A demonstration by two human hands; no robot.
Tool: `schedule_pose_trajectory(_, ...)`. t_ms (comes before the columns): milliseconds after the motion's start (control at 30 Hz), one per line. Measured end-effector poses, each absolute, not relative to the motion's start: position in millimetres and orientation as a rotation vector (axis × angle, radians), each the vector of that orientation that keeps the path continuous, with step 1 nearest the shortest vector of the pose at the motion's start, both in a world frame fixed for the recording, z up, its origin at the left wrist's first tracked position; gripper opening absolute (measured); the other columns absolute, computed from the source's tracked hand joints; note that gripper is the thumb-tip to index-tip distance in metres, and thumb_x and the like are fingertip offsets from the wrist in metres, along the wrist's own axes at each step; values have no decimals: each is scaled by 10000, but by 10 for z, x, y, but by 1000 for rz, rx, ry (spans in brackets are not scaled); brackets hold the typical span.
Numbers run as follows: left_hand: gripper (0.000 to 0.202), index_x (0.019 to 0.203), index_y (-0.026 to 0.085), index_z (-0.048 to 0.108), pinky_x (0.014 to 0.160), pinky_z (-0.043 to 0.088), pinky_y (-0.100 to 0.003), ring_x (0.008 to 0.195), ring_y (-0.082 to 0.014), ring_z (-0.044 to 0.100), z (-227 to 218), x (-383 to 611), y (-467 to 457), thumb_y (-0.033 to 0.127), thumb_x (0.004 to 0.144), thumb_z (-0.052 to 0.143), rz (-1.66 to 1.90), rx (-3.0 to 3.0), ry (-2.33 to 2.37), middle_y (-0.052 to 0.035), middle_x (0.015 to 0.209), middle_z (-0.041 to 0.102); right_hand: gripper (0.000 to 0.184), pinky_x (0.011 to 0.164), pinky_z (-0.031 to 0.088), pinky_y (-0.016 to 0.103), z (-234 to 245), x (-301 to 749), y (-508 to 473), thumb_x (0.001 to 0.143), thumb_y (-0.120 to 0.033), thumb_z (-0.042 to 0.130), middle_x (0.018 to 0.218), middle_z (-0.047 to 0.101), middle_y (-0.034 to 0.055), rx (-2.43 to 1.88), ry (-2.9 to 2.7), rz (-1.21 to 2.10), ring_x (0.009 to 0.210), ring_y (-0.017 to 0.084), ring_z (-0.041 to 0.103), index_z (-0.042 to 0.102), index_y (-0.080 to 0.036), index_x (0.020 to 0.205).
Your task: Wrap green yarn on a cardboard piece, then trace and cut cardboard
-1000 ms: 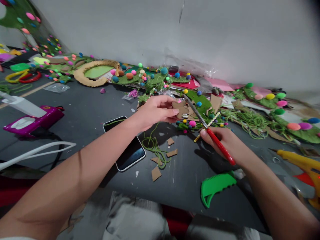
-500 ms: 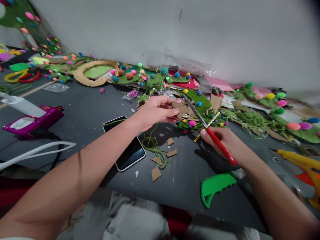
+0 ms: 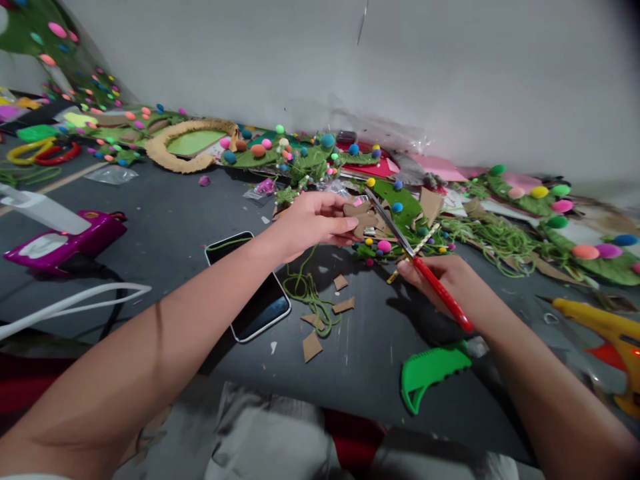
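Between the thumb and fingers of my left hand (image 3: 320, 223) is a small cut piece of brown cardboard (image 3: 361, 220). My right hand (image 3: 440, 277) is closed around red-handled scissors (image 3: 425, 263), whose blades point up and to the left, just right of the cardboard. A patterned yellow-and-white stick (image 3: 427, 237) passes behind the scissors near my right fingers; whether I grip it too I cannot tell. Below my hands lie cardboard scraps (image 3: 313, 347) and a tangle of green yarn (image 3: 313, 300). A smartphone (image 3: 263, 307) rests partly under my left forearm.
A green plastic cutter-like tool (image 3: 433, 373) lies by my right forearm, with a yellow glue gun (image 3: 600, 320) farther right. A purple device (image 3: 70, 243) stands at left. Felt leaves with pompoms (image 3: 327, 141), a cardboard ring (image 3: 160, 157) and yarn (image 3: 505, 240) line the wall.
Almost nothing differs. Both hands keep their grip and position, and the view has shifted only very slightly.
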State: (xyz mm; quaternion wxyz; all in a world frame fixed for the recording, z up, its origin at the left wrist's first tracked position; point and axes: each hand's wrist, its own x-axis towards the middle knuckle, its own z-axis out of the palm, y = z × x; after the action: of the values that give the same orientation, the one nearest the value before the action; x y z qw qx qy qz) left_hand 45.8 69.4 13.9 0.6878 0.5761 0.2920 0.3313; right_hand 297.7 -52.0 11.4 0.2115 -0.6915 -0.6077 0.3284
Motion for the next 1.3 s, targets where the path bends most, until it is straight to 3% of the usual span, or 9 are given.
schedule_pose_trajectory(300, 120, 1045, 148, 743, 850, 643, -375, 839, -192, 779, 174, 446, 703, 184, 932, 754, 800, 1304, 686, -90, 950, 806, 746, 566, 195, 296, 140, 3016, -488, 793, -894, 667, 603, 332, -41, -1969, -1737, 809, 606, 118, 284, 395, -217, 639)
schedule_pose_trajectory(500, 364, 1280, 206, 724, 730, 600, -300, 768, -154, 752, 223, 396, 777, 90, 944, 649, 949, 1355, 791, -36, 951, 756, 709, 565, 213, 294, 151, 3105, -479, 824, -882, 630, 626, 356, -42, -2022, -1789, 830, 618, 130, 303, 416, -224, 671)
schedule_pose_trajectory(600, 325, 1197, 191, 747, 665, 542, -274, 698, -122, 679, 222, 368, 823, 81, 892, 727, 1041, 1446, 842, -25, 909, 735, 673, 568, 231, 295, 156, 3150, -484, 809, -842, 682, 635, 385, -41, -2046, -1826, 884, 627, 135, 326, 459, -219, 690)
schedule_pose_trajectory(767, 167, 985, 180, 698, 671, 506, -284, 746, -139, 663, 183, 364, 861, 129, 853, 786, 1102, 1509, 856, -37, 892, 750, 590, 585, 268, 294, 146, 3188, -496, 834, -768, 697, 650, 426, -42, -2081, -1878, 931, 642, 144, 361, 523, -213, 740)
schedule_pose_trajectory(1300, 166, 987, 141, 747, 630, 519, -246, 633, -88, 611, 171, 392, 891, 18, 880, 719, 1099, 1534, 826, -16, 771, 730, 537, 621, 354, 303, 165, 3161, -513, 826, -751, 684, 691, 526, -30, -2204, -1983, 901, 663, 173, 456, 605, -220, 817)
